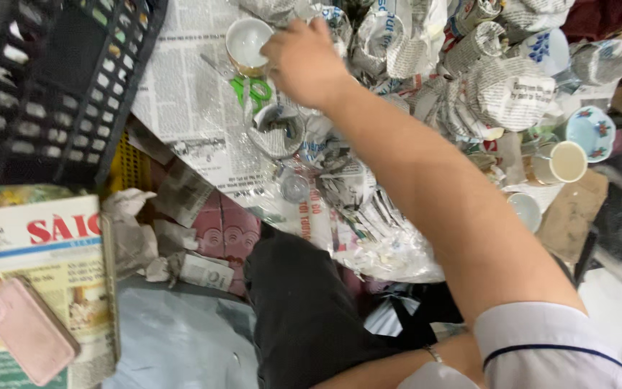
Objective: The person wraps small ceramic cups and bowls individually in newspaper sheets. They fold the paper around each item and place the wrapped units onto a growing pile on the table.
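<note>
My right hand (304, 63) reaches far forward over a spread of newspaper, its fingers closed on the rim of a white cup (245, 43) with a tan band. Green-handled scissors (253, 91) lie just below that cup. A newspaper-stuffed cup (276, 132) stands nearer to me. Several cups wrapped in newspaper (502, 90) are heaped to the right of the hand. My left forearm (376, 369), wearing a thin bracelet, lies across my lap at the bottom edge. Its hand is hidden behind my white sleeve (541, 353).
A black plastic crate (52, 86) sits at the top left over a yellow one (129, 167). A pink phone (26, 330) rests on a stack of newspapers (44, 238). A blue bowl (590, 132), a cream cup (566, 162) and a small white cup (525, 210) are at the right.
</note>
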